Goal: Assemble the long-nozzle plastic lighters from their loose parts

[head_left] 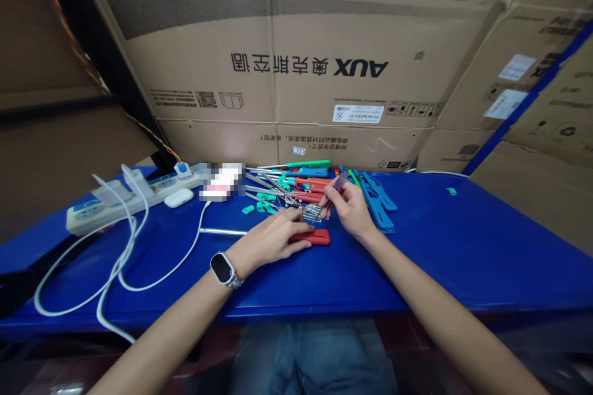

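Observation:
My left hand (277, 236) lies over a red long-nozzle lighter (320, 237), its fingers closed round the handle and pressing it to the table. The lighter's silver tube sticks out leftward beneath the hand. In my right hand (353, 208) is a screwdriver (341, 179) with a see-through purplish handle, its shaft slanting down and left toward my left fingertips. Small metal pieces (312, 213) lie there; the screwdriver's tip is hard to make out among them. Just behind the hands is a pile of long lighters, including a green one (309, 163) and several blue ones (380, 215).
Small green plastic pieces (262, 202) lie left of the pile, and another green bit (451, 191) lies far right. On the left are a power strip (139, 196), a white earbud case (178, 197) and looping white cables (121, 253). A cardboard sheet (301, 24) stands behind the blue table (463, 253).

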Demonstrator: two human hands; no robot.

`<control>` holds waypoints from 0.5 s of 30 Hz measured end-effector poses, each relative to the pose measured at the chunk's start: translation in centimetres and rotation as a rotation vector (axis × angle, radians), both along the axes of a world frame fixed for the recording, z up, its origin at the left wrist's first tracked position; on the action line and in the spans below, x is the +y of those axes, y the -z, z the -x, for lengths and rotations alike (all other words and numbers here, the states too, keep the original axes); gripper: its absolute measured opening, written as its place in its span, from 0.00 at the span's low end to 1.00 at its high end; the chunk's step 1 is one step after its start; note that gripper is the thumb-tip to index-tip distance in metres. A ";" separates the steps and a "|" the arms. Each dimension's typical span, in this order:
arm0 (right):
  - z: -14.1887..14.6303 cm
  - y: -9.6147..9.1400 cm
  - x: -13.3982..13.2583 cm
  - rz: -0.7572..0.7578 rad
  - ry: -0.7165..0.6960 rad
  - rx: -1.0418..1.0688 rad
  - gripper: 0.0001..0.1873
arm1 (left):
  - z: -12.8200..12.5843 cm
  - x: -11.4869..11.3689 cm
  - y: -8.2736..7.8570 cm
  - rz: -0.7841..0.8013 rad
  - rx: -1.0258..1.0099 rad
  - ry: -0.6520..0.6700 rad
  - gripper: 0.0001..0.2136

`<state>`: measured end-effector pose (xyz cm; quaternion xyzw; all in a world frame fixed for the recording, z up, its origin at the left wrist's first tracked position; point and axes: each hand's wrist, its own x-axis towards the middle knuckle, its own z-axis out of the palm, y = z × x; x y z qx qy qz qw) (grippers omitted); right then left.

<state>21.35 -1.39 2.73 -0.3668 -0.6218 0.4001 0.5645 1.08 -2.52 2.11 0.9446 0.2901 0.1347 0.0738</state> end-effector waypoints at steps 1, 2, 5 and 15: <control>0.1 0.0 0.0 0.007 -0.004 -0.001 0.24 | 0.3 0.1 -0.2 0.017 -0.005 -0.009 0.15; 0.1 0.1 0.0 0.013 -0.007 -0.001 0.24 | 0.6 0.3 -0.3 0.034 -0.010 -0.022 0.14; 0.1 0.2 0.1 0.021 -0.013 -0.004 0.25 | 1.4 0.8 -0.6 0.069 -0.030 -0.068 0.13; 0.0 0.8 0.0 0.029 -0.024 -0.030 0.24 | 0.8 0.8 -0.1 0.021 -0.087 -0.132 0.15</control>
